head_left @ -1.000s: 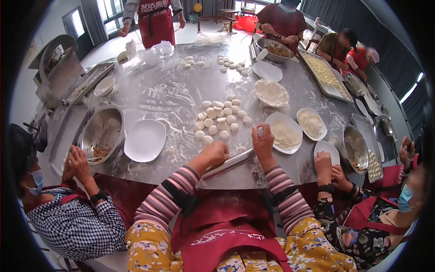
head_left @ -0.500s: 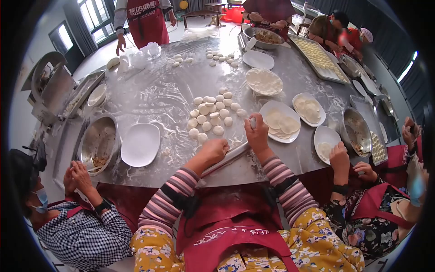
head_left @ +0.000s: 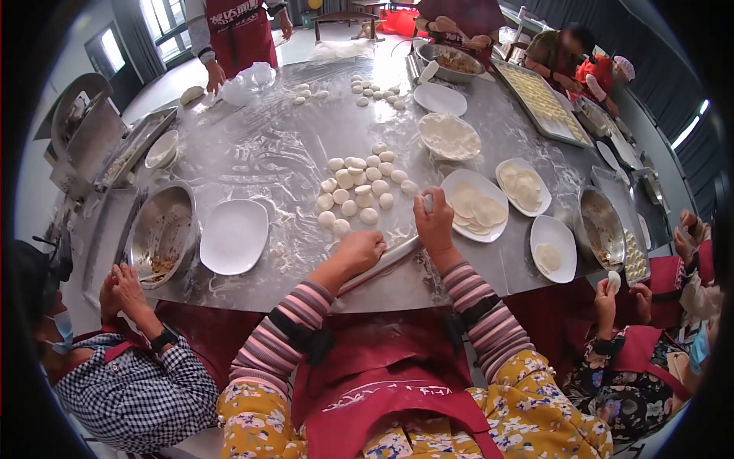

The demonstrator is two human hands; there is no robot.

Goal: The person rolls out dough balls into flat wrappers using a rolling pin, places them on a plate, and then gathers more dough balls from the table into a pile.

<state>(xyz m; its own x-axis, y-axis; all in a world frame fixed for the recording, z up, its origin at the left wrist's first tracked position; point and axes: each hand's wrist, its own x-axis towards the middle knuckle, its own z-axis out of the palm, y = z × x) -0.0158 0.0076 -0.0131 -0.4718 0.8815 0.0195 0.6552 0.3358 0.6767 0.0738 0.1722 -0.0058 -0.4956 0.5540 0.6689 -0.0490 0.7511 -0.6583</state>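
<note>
My left hand point(head_left: 362, 249) is closed in a fist near the table's front edge, and what its fingers hold is hidden. My right hand point(head_left: 434, 222) is wrapped round a pale rod point(head_left: 428, 203), whose end shows at the top of the fist. A long pale bar point(head_left: 381, 266) lies slantwise between my two hands, close to the table edge. Just beyond them sits a cluster of small flattened dough pieces point(head_left: 361, 191). Right of my right hand stands a white plate point(head_left: 479, 232) with round dough wrappers point(head_left: 478, 208).
At left are an unfilled white plate point(head_left: 234, 237) and a steel bowl point(head_left: 163, 229) with filling remains. A flour bowl point(head_left: 449, 136), another wrapper plate point(head_left: 523, 186) and a steel bowl point(head_left: 602, 227) stand right. Co-workers sit at both sides; one's hand point(head_left: 606, 302) holds a wrapper.
The co-worker at right has drawn a hand back from the small plate with a wrapper in it. The person across the table has reached to the plastic bag. My hands have hardly moved.
</note>
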